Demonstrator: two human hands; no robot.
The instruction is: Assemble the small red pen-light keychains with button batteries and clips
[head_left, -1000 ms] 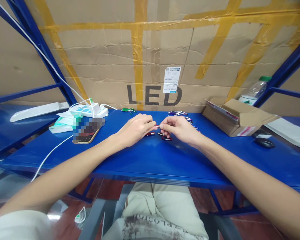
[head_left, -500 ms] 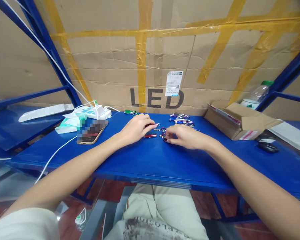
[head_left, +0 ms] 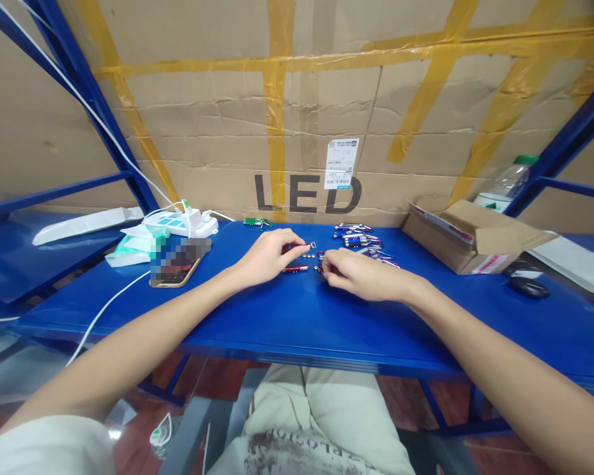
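Note:
My left hand [head_left: 267, 257] is closed around a small red keychain flashlight [head_left: 307, 246], whose silver ring end sticks out past the thumb. Just below those fingers, a second red flashlight [head_left: 296, 268] lies on the blue table. Several button cells [head_left: 308, 255] rest in a short row between my hands. My right hand [head_left: 351, 272] is on the table to the right, thumb and fingertips pinched together beside more small round pieces. What it grips, if anything, is hidden by the fingers. Behind it lies a pile of blue and purple keychain flashlights [head_left: 359, 241].
A green keychain flashlight [head_left: 256, 222] lies at the back edge. On the left are a phone [head_left: 178, 264], a white power strip [head_left: 193, 224] and cables. An open cardboard box [head_left: 465, 237], a black mouse [head_left: 528, 287] and a plastic bottle [head_left: 509, 185] stand right. Taped cardboard [head_left: 202, 132] walls the back.
My right hand has shifted slightly left, and its fingers are drawn closer together over the small pieces. The left hand still holds the red flashlight. The whole view has moved a little.

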